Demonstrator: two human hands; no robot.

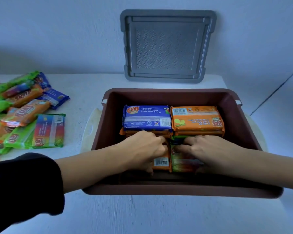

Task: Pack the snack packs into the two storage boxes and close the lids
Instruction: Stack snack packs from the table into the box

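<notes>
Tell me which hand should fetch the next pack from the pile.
Left. The pile lies left of the brown box, nearest the left hand; the right hand would have to cross the box. Left grips the orange pack, right the green pack, so it must let go first.

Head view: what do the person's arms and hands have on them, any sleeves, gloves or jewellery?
The left arm has a black long sleeve that ends partway along the forearm. The right arm is bare as far as the frame shows. The left hand and right hand wear no gloves; no rings, watch or markings show.
</notes>
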